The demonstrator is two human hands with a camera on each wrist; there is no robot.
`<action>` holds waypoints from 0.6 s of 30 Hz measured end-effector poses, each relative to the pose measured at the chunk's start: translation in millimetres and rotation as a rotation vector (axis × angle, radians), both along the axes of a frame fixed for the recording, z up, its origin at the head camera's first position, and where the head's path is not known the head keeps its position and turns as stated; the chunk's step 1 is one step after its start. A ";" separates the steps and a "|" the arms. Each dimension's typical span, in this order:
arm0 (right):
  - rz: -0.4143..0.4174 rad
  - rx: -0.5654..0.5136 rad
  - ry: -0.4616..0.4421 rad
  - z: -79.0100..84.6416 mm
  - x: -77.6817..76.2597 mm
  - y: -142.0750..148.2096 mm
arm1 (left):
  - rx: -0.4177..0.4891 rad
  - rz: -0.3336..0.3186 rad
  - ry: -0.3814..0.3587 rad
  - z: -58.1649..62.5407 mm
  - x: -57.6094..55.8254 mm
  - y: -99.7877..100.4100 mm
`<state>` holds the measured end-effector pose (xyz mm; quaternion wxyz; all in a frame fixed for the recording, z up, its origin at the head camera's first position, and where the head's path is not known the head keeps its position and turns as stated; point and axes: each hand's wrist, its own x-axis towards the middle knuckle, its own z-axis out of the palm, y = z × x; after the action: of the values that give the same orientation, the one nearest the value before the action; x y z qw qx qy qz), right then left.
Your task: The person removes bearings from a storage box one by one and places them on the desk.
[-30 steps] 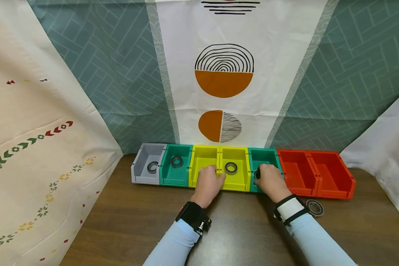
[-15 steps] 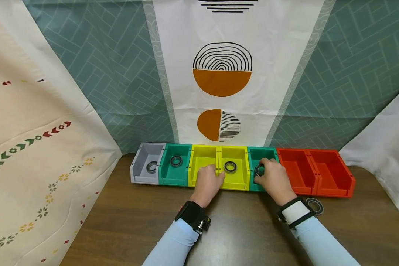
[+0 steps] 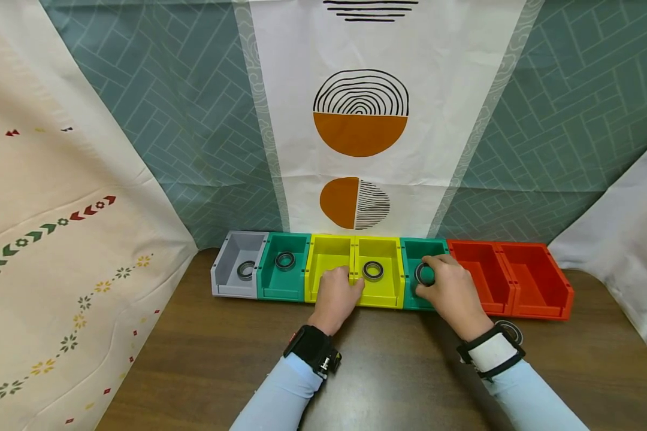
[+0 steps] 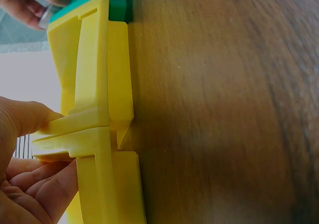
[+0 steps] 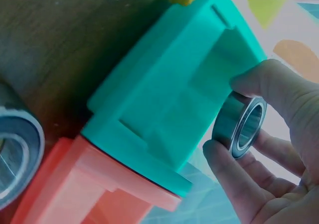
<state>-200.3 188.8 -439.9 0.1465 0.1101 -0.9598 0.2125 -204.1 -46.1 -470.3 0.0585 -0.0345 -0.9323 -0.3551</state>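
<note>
My left hand (image 3: 335, 299) pinches the adjoining front walls of two yellow bins (image 3: 317, 290), its thumb on one side and fingers on the other in the left wrist view. My right hand (image 3: 453, 293) holds a ball bearing (image 5: 227, 122) between thumb and fingertips, over the right-hand green bin (image 3: 416, 303). In the right wrist view, that bearing is tilted near the bin's opening. Another bearing (image 3: 366, 272) lies flat in the right yellow bin; the left yellow bin holds none in view.
Further left, a green bin (image 3: 280, 293) and a grey bin (image 3: 226, 286) each hold a bearing. Two red bins (image 3: 544, 311) end the row at the right. On the wooden table (image 3: 388, 371), a larger bearing (image 5: 31, 149) lies by the right wrist. Patterned cloth hangs behind.
The right hand has drawn slightly to the right with the bearing, which shows more clearly between its fingers. The left hand keeps its grip on the yellow bins.
</note>
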 end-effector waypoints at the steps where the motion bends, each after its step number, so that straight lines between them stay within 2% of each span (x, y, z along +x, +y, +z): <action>1: 0.005 -0.007 0.015 1.9 1.3 0.2 | 0.004 -0.002 0.003 -0.4 -0.1 0.0; 8: 0.014 -0.046 0.063 17.2 12.3 1.2 | 0.013 -0.002 -0.007 -1.2 -0.6 1.3; 13: 0.003 -0.033 0.070 25.0 20.0 4.8 | 0.002 0.001 0.000 0.3 -0.2 1.7; 18: 0.002 -0.025 0.117 28.7 27.1 10.7 | -0.004 0.010 -0.002 1.6 0.6 1.6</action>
<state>-173.2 199.5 -411.2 0.2035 0.1216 -0.9468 0.2177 -203.5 -44.5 -468.7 0.0591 -0.0294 -0.9334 -0.3528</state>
